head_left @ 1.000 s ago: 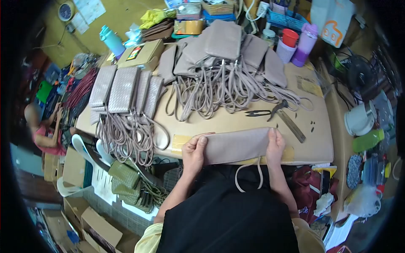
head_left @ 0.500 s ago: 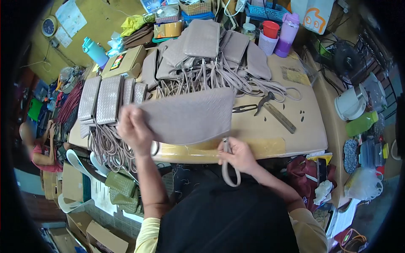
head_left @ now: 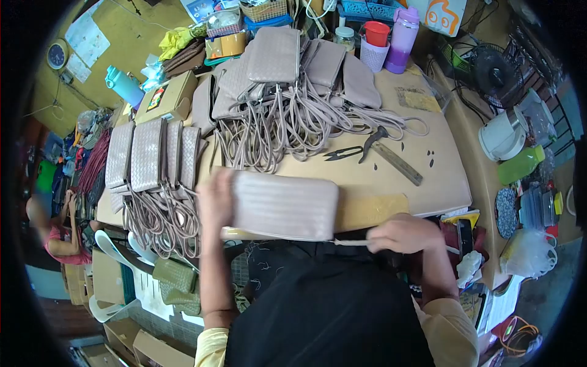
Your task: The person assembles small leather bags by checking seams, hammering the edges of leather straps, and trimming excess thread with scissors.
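A taupe woven wristlet pouch (head_left: 284,207) hangs over the table's front edge, blurred by motion. My left hand (head_left: 215,205) grips its left end with the fingers wrapped round it. At the pouch's lower right corner a wrist strap (head_left: 350,243) stretches out taut to the right. My right hand (head_left: 405,233) is closed round that strap. Beyond the pouch lies a large pile of similar pouches (head_left: 274,55) with looped straps. Another group of woven pouches (head_left: 148,153) stands at the left, its straps dangling over the edge.
A hammer (head_left: 397,162) and thread snips (head_left: 343,153) lie on the padded table (head_left: 443,177), near small dark scraps. Bottles, cups and baskets line the back. A fan (head_left: 498,76) stands at the right. Another person (head_left: 64,238) sits at far left.
The pouch has come lower and nearer and now shows a different face. My right hand has moved right and drawn the strap from a hanging loop into a straight line.
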`<state>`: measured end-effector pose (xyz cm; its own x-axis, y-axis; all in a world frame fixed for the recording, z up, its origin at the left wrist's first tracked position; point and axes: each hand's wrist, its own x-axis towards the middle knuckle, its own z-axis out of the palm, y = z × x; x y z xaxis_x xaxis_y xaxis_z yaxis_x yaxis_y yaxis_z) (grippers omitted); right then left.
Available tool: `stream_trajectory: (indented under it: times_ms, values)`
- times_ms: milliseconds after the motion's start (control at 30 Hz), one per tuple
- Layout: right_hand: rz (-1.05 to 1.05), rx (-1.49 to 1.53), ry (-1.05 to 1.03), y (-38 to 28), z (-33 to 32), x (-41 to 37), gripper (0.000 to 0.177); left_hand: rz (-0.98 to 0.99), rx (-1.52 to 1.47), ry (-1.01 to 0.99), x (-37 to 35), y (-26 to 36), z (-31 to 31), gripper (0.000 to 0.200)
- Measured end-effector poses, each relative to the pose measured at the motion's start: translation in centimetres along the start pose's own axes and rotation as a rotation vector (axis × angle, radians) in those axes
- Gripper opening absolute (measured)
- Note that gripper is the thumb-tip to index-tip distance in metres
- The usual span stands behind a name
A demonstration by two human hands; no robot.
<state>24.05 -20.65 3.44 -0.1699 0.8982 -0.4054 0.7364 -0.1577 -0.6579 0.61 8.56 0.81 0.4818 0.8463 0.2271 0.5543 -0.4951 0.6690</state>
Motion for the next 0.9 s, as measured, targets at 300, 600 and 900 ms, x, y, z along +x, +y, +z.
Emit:
stream_trajectory:
  times_ms: [300,600,900]
  values:
    - [0.477,-0.626,1.138,13.1,0.9,4.3,0.043,0.813,0.222,-0.588,-10.4,4.2,9.5,0.064]
    - [0.238,1.060,0.698,4.8,6.1,-0.4,0.021,0.795,0.298,-0.543,-10.2,3.9,9.8,0.063]
    - [0.470,-0.023,0.672,2.5,7.7,-0.4,0.029,0.763,0.179,-0.564,-10.1,4.0,9.6,0.067]
